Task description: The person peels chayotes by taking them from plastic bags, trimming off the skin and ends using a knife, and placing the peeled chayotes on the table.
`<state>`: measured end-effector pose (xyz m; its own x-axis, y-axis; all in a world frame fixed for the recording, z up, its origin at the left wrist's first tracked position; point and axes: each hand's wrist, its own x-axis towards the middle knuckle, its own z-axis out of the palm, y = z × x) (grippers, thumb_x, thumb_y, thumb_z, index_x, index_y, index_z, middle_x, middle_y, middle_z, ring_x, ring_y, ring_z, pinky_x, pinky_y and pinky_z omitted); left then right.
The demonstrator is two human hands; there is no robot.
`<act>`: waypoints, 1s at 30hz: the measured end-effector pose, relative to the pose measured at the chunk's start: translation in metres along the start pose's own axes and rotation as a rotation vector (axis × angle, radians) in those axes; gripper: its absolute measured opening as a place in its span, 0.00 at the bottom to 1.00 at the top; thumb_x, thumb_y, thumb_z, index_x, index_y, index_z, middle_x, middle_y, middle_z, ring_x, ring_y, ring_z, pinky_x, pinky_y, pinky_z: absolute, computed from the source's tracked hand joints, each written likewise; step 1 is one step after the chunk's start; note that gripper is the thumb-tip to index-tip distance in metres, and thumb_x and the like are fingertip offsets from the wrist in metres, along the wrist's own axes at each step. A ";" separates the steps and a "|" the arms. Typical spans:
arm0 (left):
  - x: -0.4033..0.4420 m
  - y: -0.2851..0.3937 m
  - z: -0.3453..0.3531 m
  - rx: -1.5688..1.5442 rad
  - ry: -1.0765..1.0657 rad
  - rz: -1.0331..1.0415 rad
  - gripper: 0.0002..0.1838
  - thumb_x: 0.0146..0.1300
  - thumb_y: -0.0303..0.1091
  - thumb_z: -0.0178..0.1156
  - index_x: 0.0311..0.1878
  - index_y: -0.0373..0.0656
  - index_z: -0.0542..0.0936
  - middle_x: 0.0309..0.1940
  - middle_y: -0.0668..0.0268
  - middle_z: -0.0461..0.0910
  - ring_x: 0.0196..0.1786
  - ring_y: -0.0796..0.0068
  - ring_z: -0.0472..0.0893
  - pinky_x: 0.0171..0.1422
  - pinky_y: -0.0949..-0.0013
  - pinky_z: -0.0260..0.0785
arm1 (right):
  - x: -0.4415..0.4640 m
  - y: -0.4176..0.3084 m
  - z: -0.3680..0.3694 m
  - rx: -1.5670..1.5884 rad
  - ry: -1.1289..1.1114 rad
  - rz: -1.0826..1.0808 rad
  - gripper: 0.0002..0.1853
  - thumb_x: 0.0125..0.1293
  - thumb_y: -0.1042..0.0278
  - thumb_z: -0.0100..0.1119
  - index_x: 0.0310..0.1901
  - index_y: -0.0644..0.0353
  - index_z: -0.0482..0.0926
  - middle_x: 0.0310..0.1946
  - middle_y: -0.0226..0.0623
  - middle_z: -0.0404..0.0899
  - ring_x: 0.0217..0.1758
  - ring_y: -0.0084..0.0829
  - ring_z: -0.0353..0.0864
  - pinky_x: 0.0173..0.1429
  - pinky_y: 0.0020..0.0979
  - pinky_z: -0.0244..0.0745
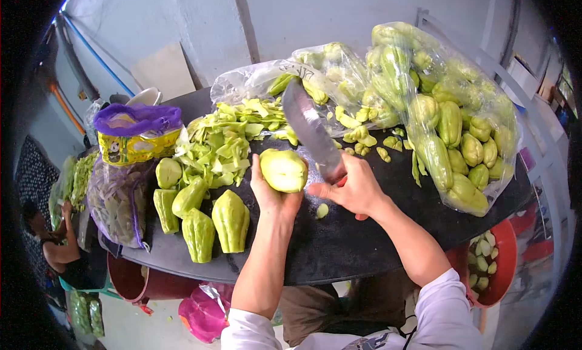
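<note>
My left hand is wrapped round a pale green chayote, held above the dark table with its cut face up. In my right hand is a large knife with a red handle, its broad blade tilted up and away beside the chayote. Several chayotes with cut tops lie on the table left of my left hand. Behind them a heap of green peel strips is piled up. Small cut-off pieces are scattered beyond the knife.
Clear plastic bags of whole chayotes fill the table's right side. A purple mesh bag stands at the left edge. Below the table are a red bucket with pale pieces and a pink bag. Another person sits at far left.
</note>
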<state>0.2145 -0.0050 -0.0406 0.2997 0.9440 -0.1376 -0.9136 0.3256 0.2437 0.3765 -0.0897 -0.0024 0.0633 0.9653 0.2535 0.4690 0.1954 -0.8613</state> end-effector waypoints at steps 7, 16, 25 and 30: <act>-0.023 -0.003 0.022 0.137 -0.046 -0.141 0.28 0.69 0.56 0.53 0.61 0.42 0.76 0.54 0.59 0.82 0.55 0.58 0.82 0.61 0.51 0.75 | -0.003 -0.003 0.008 -0.116 0.051 -0.067 0.50 0.40 0.31 0.80 0.48 0.75 0.76 0.32 0.49 0.87 0.36 0.41 0.90 0.42 0.38 0.83; -0.024 -0.006 0.020 0.196 -0.131 -0.111 0.21 0.67 0.47 0.58 0.55 0.42 0.80 0.48 0.62 0.85 0.48 0.63 0.85 0.55 0.59 0.79 | -0.007 -0.008 0.002 -0.152 0.055 -0.109 0.55 0.33 0.32 0.83 0.48 0.79 0.74 0.27 0.47 0.86 0.32 0.40 0.90 0.38 0.36 0.84; -0.030 -0.009 0.023 0.127 -0.219 -0.113 0.20 0.67 0.45 0.57 0.53 0.40 0.80 0.45 0.59 0.86 0.45 0.62 0.86 0.53 0.60 0.80 | -0.008 -0.012 0.003 -0.194 0.050 -0.150 0.50 0.32 0.33 0.84 0.41 0.76 0.74 0.22 0.43 0.84 0.28 0.38 0.89 0.34 0.35 0.83; -0.032 -0.011 0.025 0.135 -0.175 -0.092 0.20 0.67 0.46 0.57 0.52 0.40 0.80 0.45 0.60 0.86 0.44 0.63 0.86 0.51 0.60 0.80 | -0.011 -0.010 0.006 -0.236 0.060 -0.184 0.48 0.35 0.32 0.81 0.39 0.76 0.74 0.19 0.44 0.82 0.26 0.42 0.88 0.33 0.38 0.83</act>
<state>0.2214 -0.0376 -0.0149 0.4335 0.9011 0.0006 -0.8389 0.4034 0.3654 0.3654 -0.1010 0.0010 0.0068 0.9042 0.4271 0.6686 0.3135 -0.6743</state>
